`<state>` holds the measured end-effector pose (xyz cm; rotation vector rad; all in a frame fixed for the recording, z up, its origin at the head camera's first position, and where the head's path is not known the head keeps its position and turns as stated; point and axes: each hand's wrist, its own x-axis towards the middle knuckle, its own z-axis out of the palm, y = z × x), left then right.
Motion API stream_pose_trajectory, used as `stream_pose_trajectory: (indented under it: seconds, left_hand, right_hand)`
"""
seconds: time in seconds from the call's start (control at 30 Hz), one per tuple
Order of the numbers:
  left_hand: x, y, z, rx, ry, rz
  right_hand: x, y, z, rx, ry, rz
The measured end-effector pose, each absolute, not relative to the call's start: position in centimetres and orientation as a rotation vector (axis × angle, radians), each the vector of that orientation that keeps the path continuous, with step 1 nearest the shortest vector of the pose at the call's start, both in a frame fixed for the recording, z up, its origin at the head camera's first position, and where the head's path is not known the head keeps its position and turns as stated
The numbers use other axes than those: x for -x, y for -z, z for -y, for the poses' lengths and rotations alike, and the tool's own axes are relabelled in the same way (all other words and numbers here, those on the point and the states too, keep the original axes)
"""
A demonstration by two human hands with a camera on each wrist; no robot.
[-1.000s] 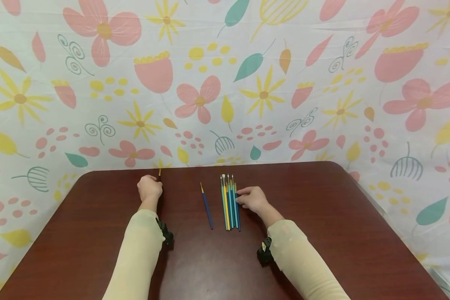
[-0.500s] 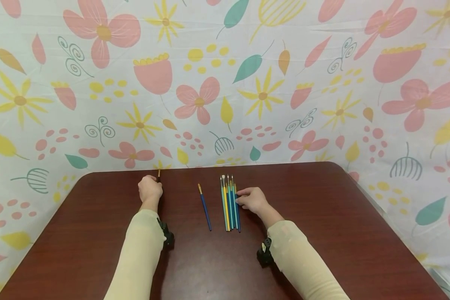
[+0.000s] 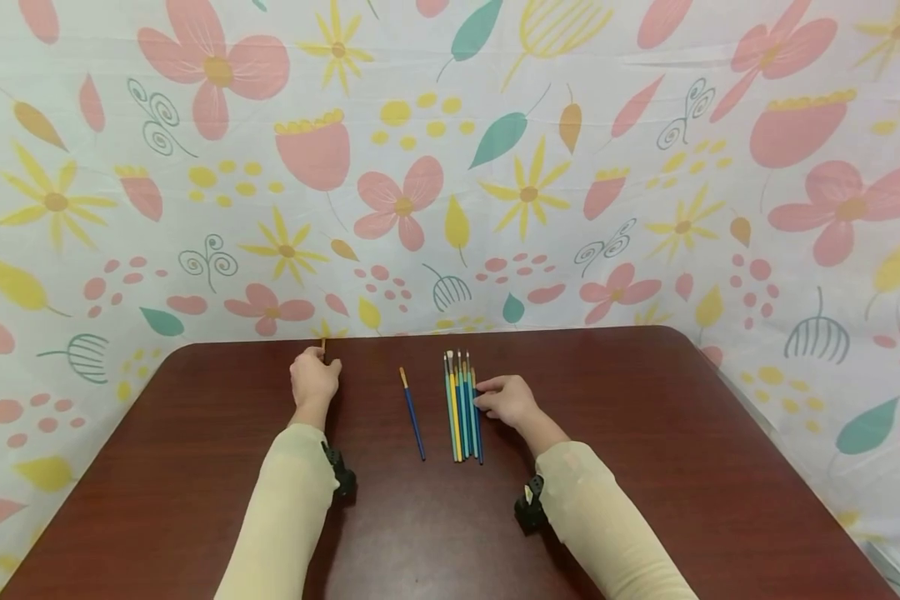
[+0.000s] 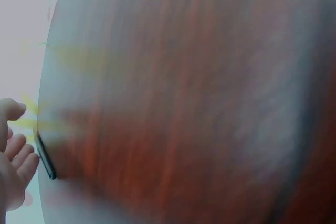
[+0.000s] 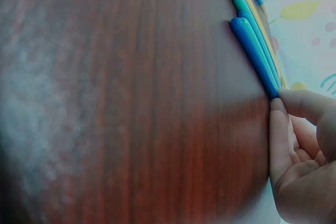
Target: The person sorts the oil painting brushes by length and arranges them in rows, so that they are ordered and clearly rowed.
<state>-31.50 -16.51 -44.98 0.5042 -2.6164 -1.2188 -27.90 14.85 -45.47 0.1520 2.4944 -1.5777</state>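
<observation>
Near the table's far edge, my left hand (image 3: 314, 383) is beside a dark paintbrush (image 4: 45, 156), mostly hidden behind it in the head view. Its thumb stands apart from the fingers in the left wrist view; whether a fingertip touches the brush I cannot tell. My right hand (image 3: 512, 402) pinches the outermost dark blue paintbrush (image 3: 480, 437) with thumb and forefinger, at the right side of a row. That row of teal, blue and yellow paintbrushes (image 3: 456, 417) lies close together, bristles away from me. A lone blue paintbrush (image 3: 412, 417) with a golden ferrule lies between the hands.
The brown table (image 3: 420, 533) has rounded far corners. Behind it hangs a white flower-print cloth (image 3: 450, 167), reaching the far edge. Black wrist cameras sit on both sleeves, the left camera (image 3: 339, 475) and the right camera (image 3: 528, 505).
My left hand has loosened from the dark paintbrush, its thumb now spread out to the right. The lone blue brush rolled slightly to the left between the earlier frames. My right hand stays put.
</observation>
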Motion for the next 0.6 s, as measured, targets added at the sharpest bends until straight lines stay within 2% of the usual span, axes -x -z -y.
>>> stream_pose_trajectory:
  seconds: [0.33, 0.6]
  left_hand:
    - [30.6, 45.6, 13.4, -0.374, 1.368, 2.506]
    - [29.6, 46.2, 11.2, -0.379, 1.526, 2.422]
  right_hand:
    - [28.0, 45.6, -14.9, -0.144, 1.587, -2.482]
    - [28.0, 45.6, -14.9, -0.134, 1.582, -2.491]
